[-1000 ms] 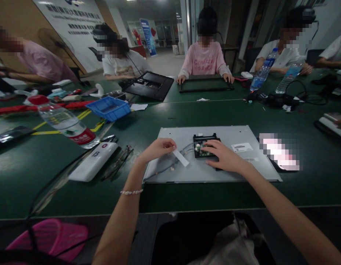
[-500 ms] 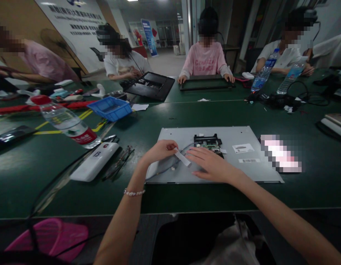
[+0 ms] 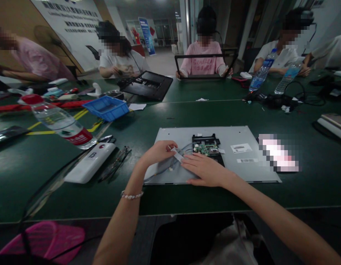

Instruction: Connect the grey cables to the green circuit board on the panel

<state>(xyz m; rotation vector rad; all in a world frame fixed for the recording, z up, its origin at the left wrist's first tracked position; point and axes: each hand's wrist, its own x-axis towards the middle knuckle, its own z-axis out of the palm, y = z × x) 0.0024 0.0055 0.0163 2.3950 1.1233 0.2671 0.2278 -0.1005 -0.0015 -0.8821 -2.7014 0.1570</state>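
Observation:
My left hand (image 3: 159,153) pinches one end of a narrow white strip (image 3: 177,155), which looks like tape, between thumb and fingers. The strip slants down to the right over grey cables (image 3: 162,171). My right hand (image 3: 205,170) is palm down with its fingers stretched out, their tips at the strip's lower end. Beneath both hands lies a flat silvery panel (image 3: 231,133) with labels, apparently the back of a display. A green circuit board (image 3: 205,148) in a black holder sits at its middle, partly hidden by my right hand.
Left of the panel are a white power bank (image 3: 90,163), a thin dark cable bundle (image 3: 115,165), a tilted water bottle (image 3: 60,121) and a blue tray (image 3: 106,108). A blurred-out phone (image 3: 279,154) touches the right side. Across the table, a person holds a black frame (image 3: 206,77).
My right hand has moved left from the circuit board to the strip's free end. My left hand keeps its pinch. The person opposite has tilted the black frame upright.

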